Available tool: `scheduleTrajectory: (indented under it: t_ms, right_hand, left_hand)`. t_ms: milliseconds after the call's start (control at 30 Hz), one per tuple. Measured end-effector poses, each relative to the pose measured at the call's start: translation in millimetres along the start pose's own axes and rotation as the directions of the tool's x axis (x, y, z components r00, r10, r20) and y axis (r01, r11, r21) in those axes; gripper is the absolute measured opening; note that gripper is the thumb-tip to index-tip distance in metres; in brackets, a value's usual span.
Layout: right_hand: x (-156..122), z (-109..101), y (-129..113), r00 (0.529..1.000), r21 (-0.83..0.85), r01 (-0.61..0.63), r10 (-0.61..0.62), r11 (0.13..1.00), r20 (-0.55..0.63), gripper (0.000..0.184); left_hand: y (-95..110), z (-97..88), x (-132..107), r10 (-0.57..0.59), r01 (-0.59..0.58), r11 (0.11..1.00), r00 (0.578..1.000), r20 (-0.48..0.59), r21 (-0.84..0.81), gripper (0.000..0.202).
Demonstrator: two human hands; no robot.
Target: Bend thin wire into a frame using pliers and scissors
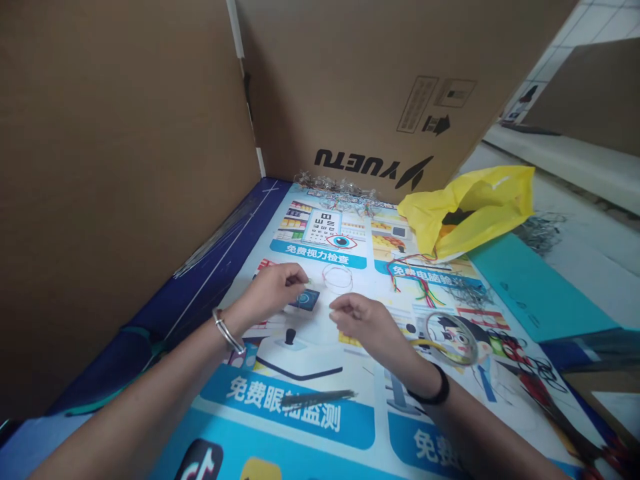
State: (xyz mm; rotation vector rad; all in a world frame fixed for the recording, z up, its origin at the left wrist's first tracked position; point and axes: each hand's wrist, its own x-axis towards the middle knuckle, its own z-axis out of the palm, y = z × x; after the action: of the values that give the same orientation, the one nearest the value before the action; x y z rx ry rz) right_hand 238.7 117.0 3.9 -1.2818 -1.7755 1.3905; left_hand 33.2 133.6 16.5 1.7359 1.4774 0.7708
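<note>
My left hand (pixel 277 290), with a silver bangle at the wrist, is closed in a pinch above the printed poster (pixel 310 333). Something tiny and pale shows at its fingertips, too small to name. Facing it, my right hand (pixel 363 321), with a black wristband, also has thumb and forefinger pinched together; what they hold, if anything, cannot be made out. Just beyond and between the hands is a thin, pale loop of thread or wire (pixel 337 279). Whether it touches either hand is unclear. Nearer to me lies a dark bundle of thin strands (pixel 317 398).
Cardboard walls (pixel 350 87) stand at the left and back. To the right are a yellow bag (pixel 490 200), coloured strings (pixel 425 290), a clear tape roll (pixel 453 340) and a teal sheet (pixel 540 293). Tangled fine wires (pixel 340 187) line the back edge.
</note>
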Motion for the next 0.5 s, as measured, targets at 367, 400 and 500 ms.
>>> scheduleTrajectory:
  t_ms: [367, 400, 500]
  right_hand:
    - [-41, 23, -18, 0.812, -0.721, 0.536, -0.032, 0.439, 0.583, 0.015]
    - [-41, 24, -16, 0.801, -0.718, 0.548, -0.024, 0.429, 0.598, 0.013]
    - [-40, 24, -14, 0.776, -0.704, 0.579, -0.014, 0.412, 0.630, 0.009]
  left_hand:
    - [-52, -21.9, 21, -0.069, 0.096, 0.970, 0.990, -0.123, 0.225, 0.011]
    - [-52, -21.9, 21, -0.067, 0.096, 0.967, 0.990, -0.126, 0.235, 0.011]
    - [-50, -23.1, 20, -0.060, 0.096, 0.958, 0.989, -0.138, 0.269, 0.012]
